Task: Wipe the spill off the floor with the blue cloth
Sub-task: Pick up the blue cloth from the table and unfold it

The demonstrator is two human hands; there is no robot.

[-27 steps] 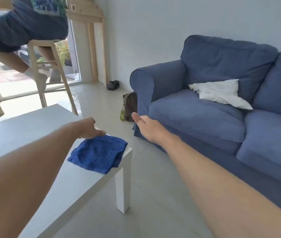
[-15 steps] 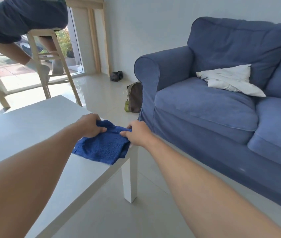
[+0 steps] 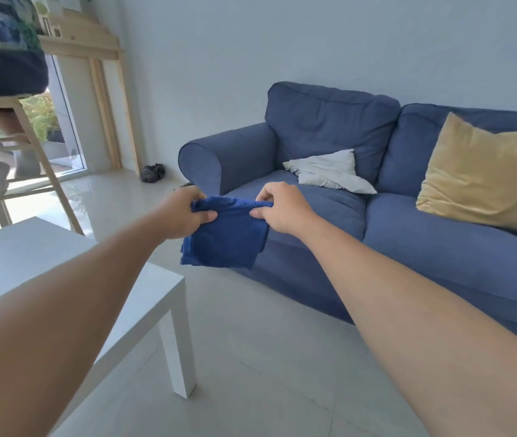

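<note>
The blue cloth hangs in the air in front of me, held by its top edge. My left hand pinches the upper left corner and my right hand pinches the upper right corner, so the cloth is stretched between them. It hangs above the floor, just past the corner of the white table. I see no spill on the pale tiled floor.
A blue sofa stands to the right, with a white cushion and a yellow cushion on it. Another person sits on a wooden stool at the far left. A dark object lies by the wall.
Both hands took hold of the blue cloth on the table corner and lifted it off into the air. The view has tilted up and to the right.
</note>
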